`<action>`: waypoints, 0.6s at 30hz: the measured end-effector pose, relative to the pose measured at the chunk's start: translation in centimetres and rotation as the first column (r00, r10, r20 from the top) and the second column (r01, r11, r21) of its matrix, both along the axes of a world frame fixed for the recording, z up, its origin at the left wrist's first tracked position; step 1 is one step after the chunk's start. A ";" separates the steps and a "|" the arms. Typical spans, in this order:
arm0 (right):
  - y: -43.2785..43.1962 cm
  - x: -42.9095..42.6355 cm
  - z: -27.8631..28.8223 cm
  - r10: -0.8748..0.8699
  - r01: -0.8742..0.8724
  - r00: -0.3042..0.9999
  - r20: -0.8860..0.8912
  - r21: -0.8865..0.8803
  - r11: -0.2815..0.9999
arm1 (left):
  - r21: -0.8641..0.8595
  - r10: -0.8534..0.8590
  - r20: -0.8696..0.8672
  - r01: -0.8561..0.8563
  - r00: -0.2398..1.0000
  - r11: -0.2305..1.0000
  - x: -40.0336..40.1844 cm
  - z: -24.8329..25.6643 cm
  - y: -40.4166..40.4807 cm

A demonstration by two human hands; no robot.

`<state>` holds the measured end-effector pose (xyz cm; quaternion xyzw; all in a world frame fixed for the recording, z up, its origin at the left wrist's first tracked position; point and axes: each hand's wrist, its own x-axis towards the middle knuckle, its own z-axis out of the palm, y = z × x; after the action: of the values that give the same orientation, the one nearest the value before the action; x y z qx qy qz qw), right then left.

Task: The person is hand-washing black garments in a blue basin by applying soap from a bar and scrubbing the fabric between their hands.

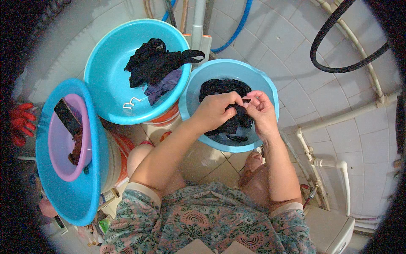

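A light-blue plastic basin (276, 104) holds black cloth (222, 86) lying in water. Above its middle, my left hand (217, 109) and my right hand (260, 111) are close together, both pinching a narrow part of a black garment (235, 111) between fingertips. The rest of that garment hangs down into the basin; its exact shape is hidden by my fingers. In the larger turquoise basin (109, 63) at upper left lie a black garment with a strap (155, 65), a purple cloth (163, 85) and a white bent piece (131, 103), perhaps a hook or strap.
On the left, a blue basin (47, 190) holds a pink basin (57, 158) with a dark flat object (67, 116) and brown cloth (76, 147). Red rubber gloves (22, 123) hang far left. A black corrugated hose (317, 41) and pipes (342, 119) run along the tiled wall.
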<state>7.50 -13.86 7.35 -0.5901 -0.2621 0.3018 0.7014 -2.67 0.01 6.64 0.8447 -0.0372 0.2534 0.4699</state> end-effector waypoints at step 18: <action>-1.0 0.2 0.4 -0.129 0.138 0.950 0.284 -0.010 0.990 | 0.359 0.054 -0.294 0.058 0.954 0.931 0.1 -0.1 0.7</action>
<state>7.66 -14.88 7.79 -0.6538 -0.3145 0.1704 0.6668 -2.61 0.74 6.58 0.9455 -0.0129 0.1108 0.3059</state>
